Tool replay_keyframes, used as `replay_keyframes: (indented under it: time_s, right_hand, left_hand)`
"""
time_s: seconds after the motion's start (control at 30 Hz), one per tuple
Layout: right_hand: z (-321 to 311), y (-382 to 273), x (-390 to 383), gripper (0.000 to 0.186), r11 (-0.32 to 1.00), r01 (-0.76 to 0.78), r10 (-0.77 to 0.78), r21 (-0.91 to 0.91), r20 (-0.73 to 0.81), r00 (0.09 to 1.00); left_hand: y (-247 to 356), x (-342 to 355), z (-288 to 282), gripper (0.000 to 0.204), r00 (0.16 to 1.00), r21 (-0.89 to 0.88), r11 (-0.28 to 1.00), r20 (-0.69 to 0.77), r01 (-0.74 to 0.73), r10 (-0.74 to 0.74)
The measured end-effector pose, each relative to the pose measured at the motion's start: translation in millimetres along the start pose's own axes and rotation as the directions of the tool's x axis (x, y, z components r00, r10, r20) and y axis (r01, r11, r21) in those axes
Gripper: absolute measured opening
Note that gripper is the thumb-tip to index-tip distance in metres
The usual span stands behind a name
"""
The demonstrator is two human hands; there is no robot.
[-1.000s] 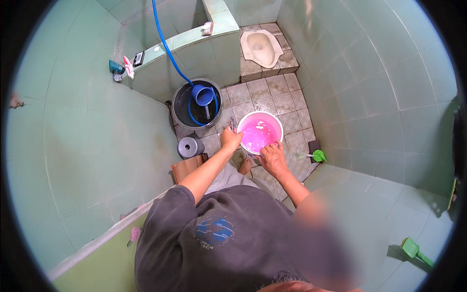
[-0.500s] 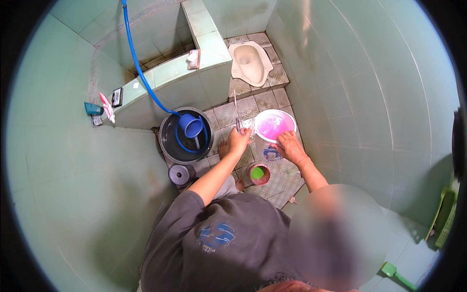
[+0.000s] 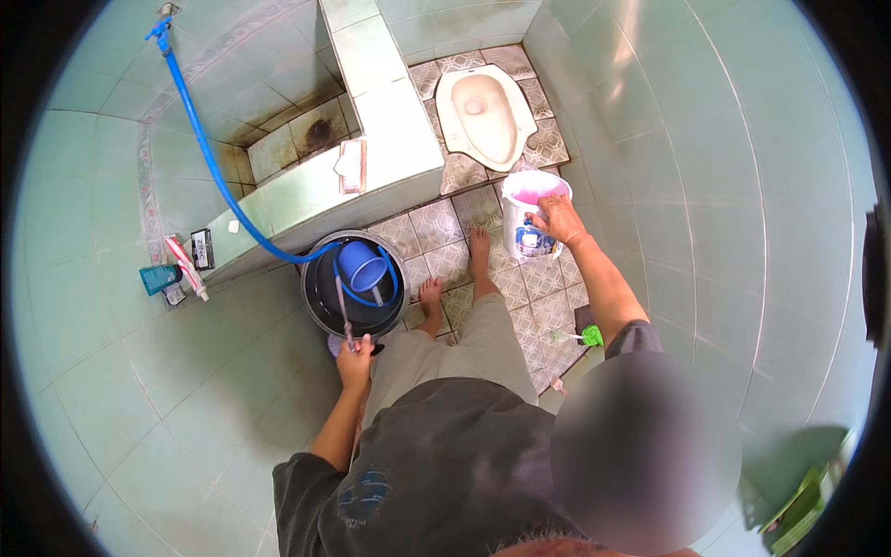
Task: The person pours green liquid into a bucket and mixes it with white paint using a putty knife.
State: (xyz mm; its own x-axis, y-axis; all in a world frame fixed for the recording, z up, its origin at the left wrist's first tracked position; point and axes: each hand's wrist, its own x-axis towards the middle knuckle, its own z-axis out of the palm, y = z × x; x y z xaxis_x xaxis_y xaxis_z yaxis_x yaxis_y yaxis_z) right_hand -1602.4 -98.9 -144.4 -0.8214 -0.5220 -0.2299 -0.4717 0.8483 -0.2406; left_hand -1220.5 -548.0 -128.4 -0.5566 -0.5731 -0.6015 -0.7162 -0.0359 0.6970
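Observation:
My left hand (image 3: 355,364) is closed around a thin, stick-like tool (image 3: 343,302), whose far end reaches over the black tub (image 3: 401,311). My right hand (image 3: 561,221) grips the rim of a white bucket (image 3: 513,221) with pink showing inside it. The bucket stands upright on the tiled floor in front of the squat toilet (image 3: 487,121). A blue dipper (image 3: 362,267) sits in the tub, beside the end of a blue hose (image 3: 218,176). The tool's kind is too small to make out.
A low tiled wall (image 3: 278,218) carries a soap dish (image 3: 352,167) and a black box (image 3: 202,249). Tubes (image 3: 186,266) lie near its left end. A green thing with a pale handle (image 3: 591,335) is on the floor at right. My bare feet (image 3: 431,295) stand between tub and bucket.
My left hand has moved left and back, carrying the thin tool from beside the bucket to the tub. The bucket and my right hand are farther forward. The green thing appears farther right.

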Motion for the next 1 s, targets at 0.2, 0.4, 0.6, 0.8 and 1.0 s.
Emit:
replay_keyframes:
  time_s: [0.2, 0.4, 0.6, 0.8, 1.0]
  right_hand:
    - [40.5, 62.9, 110.8, 0.051, 0.999, -0.030, 0.031, -0.009, 0.142, 0.989]
    - [56.7, 110.9, 181.6, 0.061, 0.999, -0.023, 0.017, 0.025, 0.236, 0.972]
    - [52.0, 131.9, 228.2, 0.053, 0.999, -0.032, 0.041, -0.031, 0.363, 0.931]
    - [35.4, 148.4, 258.2, 0.055, 0.999, -0.046, 0.047, -0.011, 0.372, 0.927]
    - [21.0, 158.0, 285.7, 0.064, 0.995, -0.055, 0.088, -0.087, 0.438, 0.895]
  left_hand:
    - [-0.8, -19.9, -9.2, 0.043, 0.951, 0.602, 0.794, -0.289, 0.089, 0.113]
    - [8.5, -48.7, 22.4, 0.033, 0.897, -0.076, 0.942, -0.288, 0.328, -0.335]
    - [18.7, -65.9, 54.0, 0.034, 0.838, -0.208, 0.896, -0.320, 0.393, -0.442]
    - [21.4, -70.0, 74.6, 0.036, 0.801, -0.219, 0.876, -0.356, 0.430, -0.482]
    - [11.3, -70.0, 85.2, 0.035, 0.803, -0.219, 0.883, -0.368, 0.415, -0.469]
